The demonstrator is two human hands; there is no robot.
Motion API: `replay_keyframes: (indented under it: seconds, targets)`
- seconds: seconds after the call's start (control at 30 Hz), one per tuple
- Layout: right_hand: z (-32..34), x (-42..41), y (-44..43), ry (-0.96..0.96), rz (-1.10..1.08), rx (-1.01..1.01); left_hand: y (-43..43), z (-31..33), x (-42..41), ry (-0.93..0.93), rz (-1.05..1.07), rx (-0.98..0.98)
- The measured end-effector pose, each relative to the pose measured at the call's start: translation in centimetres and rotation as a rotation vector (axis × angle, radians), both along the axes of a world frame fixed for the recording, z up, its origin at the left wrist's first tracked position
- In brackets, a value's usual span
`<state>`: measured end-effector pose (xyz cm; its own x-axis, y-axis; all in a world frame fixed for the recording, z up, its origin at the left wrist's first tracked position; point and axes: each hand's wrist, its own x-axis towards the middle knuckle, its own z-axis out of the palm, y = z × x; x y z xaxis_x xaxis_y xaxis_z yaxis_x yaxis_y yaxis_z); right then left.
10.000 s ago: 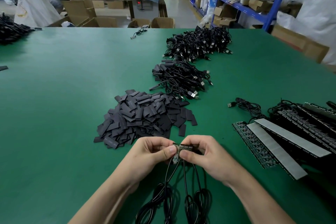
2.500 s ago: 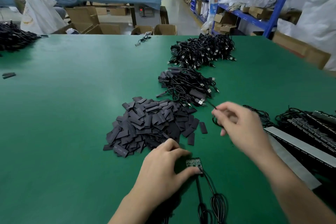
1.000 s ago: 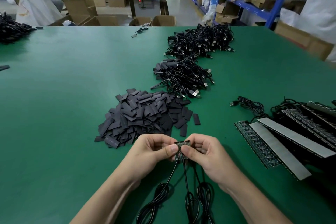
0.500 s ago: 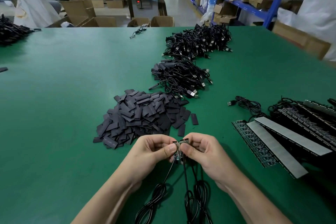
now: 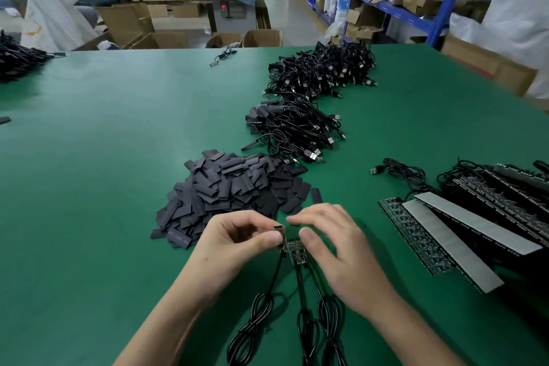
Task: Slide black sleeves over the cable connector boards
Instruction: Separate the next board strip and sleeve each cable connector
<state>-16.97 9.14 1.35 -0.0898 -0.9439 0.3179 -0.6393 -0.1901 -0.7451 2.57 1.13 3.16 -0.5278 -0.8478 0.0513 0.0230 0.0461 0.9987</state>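
Observation:
My left hand (image 5: 237, 242) pinches a small green connector board (image 5: 279, 232) between thumb and fingers, just above the green table (image 5: 104, 172). Another connector board (image 5: 295, 252) sits right beside it, under my right thumb. My right hand (image 5: 338, 252) hovers over this board with its fingers loosely spread, gripping nothing that I can see. Black cables (image 5: 306, 306) run from the boards toward me and end in coiled bundles. A pile of flat black sleeves (image 5: 234, 193) lies just beyond both hands.
Two heaps of black USB cables (image 5: 294, 131) (image 5: 323, 68) lie farther back. Stacked LED strip panels (image 5: 475, 223) and a loose cable (image 5: 401, 171) fill the right side. Another cable heap (image 5: 17, 59) sits far left. Boxes and shelves stand beyond the table.
Half a second ago both hands pinched the boards together. Now my right hand has let go and spread its fingers, while the left keeps its pinch.

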Motion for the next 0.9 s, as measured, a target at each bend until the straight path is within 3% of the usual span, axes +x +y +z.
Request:
replay_keyframes:
  seconds: [0.13, 0.2, 0.27, 0.33, 0.43, 0.5, 0.67, 0.8, 0.9]
  targets:
    - [0.3, 0.6, 0.5, -0.359, 0.189, 0.175, 0.6, 1.4, -1.1, 0.043, 0.0, -0.038]
    - [0.8, 1.1, 0.6, -0.514, 0.242, 0.139, 0.6, 2.5, -1.7, 0.087, -0.101, -0.064]
    - [1.8, 0.6, 0.7, -0.801, 0.303, 0.078, 0.2, 3.2, -2.7, 0.083, -0.109, -0.119]
    - [2.6, -0.7, 1.0, -1.077, 0.372, 0.045, -0.9, 3.0, -4.3, -0.105, 0.004, -0.279]
    - [3.4, -3.2, 1.1, -1.314, 0.373, 0.04, -2.6, 1.7, -7.4, -0.591, 0.085, -0.615]
    - [3.5, -4.6, 1.0, -1.282, 0.259, 0.122, -3.5, 0.5, -9.0, -0.772, 0.045, -0.744]
    - [1.9, -5.1, 0.4, -0.828, -0.023, 0.341, -5.6, -0.9, -11.0, -1.036, -0.013, -0.845]
    - [1.3, -4.6, 0.0, -0.697, -0.088, 0.357, -6.0, -1.0, -11.0, -1.009, -0.027, -0.859]
    - [1.2, -4.3, -0.1, -0.665, -0.113, 0.343, -4.9, -1.0, -10.2, -0.887, -0.014, -0.845]
